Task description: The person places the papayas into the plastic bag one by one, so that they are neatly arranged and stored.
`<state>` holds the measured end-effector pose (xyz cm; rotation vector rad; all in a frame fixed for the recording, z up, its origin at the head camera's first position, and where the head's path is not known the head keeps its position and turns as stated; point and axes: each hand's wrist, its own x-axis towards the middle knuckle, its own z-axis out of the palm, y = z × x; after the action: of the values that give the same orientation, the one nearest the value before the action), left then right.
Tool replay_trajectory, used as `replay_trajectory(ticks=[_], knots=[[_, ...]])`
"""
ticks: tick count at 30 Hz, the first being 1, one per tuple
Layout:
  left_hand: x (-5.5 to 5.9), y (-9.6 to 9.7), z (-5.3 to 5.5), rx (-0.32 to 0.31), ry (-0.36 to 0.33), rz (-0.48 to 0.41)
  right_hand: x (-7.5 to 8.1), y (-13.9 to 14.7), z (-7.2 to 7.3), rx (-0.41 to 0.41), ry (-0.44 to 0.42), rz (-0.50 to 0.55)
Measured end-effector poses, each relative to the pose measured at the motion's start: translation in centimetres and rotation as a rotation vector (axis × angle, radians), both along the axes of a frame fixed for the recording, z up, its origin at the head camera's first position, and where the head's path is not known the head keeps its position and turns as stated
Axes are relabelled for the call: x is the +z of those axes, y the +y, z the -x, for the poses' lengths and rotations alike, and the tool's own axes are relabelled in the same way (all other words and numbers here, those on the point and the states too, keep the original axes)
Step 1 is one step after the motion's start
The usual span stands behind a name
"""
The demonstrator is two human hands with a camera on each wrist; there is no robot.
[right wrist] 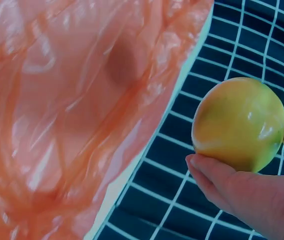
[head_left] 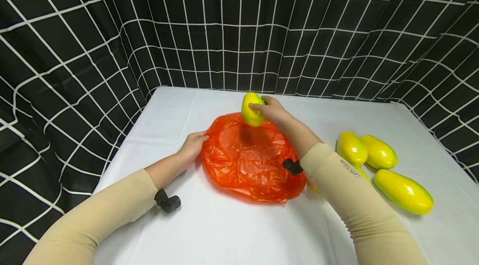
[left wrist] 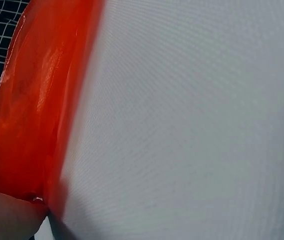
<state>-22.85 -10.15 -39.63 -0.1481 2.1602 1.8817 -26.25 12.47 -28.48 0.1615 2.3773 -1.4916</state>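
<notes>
"Two hands in view: doing what with the left hand [head_left: 192,148]?"

"Pinching the left rim of a red plastic bag [head_left: 243,169] between thumb and fingers."

"And with the right hand [head_left: 275,111]?"

"Gripping a yellow-green fruit [head_left: 251,109] between thumb and curled fingers, parted only by the fruit's width. Holding it up by the far rim of the bag, above the table [head_left: 232,236]."

"How wide, the bag?"

"Spread broadly on the table, with a big round mouth facing up and crumpled walls."

"More fruit nearby?"

"Yes, right of the bag: one plump fruit [head_left: 352,148] just beside a second fruit [head_left: 379,151], then a longer fruit [head_left: 404,191] nearer. Also some yellow, partly hidden behind the right sleeve [head_left: 344,190]."

"Edges and room to move?"

"Beyond the table's back edge, a black grid curtain [head_left: 217,28]. On the left, a wide stretch of white cloth, crossed by the left forearm; another toward the near side. On the right, tighter, because of the fruit."
</notes>
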Motion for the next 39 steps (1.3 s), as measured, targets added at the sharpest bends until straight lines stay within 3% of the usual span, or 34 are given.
replay_trajectory(ticks=[10, 19, 39], knots=[[0.0, 0.0, 0.1, -0.002, 0.01, -0.01, -0.7, -3.2, -0.3, 0.031, -0.01, 0.014], [0.1, 0.1, 0.2, -0.006, 0.022, 0.026, -2.5, -5.1, -0.2, 0.027, -0.042, 0.05], [-0.3, -0.2, 0.2, -0.036, 0.012, 0.01, -4.7, -7.3, -0.7, 0.104, -0.056, -0.042]])
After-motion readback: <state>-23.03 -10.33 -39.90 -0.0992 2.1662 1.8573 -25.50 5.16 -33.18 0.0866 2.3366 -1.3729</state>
